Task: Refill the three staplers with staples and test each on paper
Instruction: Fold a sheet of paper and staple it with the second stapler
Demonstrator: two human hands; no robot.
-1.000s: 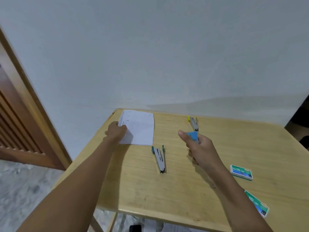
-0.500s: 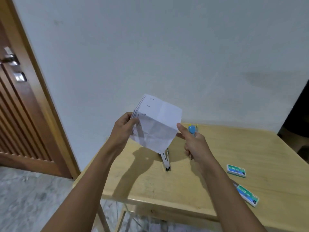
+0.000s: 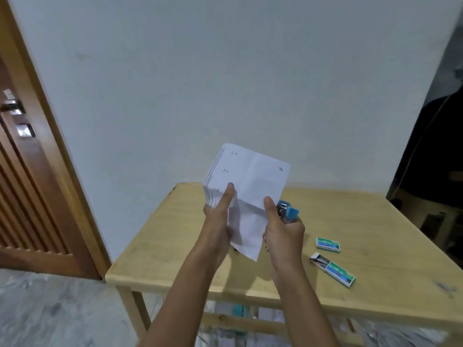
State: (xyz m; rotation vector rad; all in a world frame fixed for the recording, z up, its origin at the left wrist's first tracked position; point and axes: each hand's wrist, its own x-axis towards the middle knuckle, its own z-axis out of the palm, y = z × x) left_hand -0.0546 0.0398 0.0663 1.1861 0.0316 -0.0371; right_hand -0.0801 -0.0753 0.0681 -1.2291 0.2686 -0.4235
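Note:
My left hand (image 3: 217, 216) holds a folded white sheet of paper (image 3: 248, 186) up above the wooden table (image 3: 175, 246), thumb on its front. My right hand (image 3: 281, 231) grips a blue stapler (image 3: 288, 212) beside the paper's right edge, its thumb raised against the sheet. The paper and my hands hide the other two staplers; only a dark tip shows below the sheet.
Two green staple boxes lie on the table right of my hands: a closed one (image 3: 328, 244) and an opened one (image 3: 334, 269) with its tray slid out. A brown slatted door (image 3: 30, 196) stands at the left. A white wall is behind the table.
My left hand picked the paper off the table and lifted it upright. My right hand brought the blue stapler up to the paper's right edge. The view rose and pulled back.

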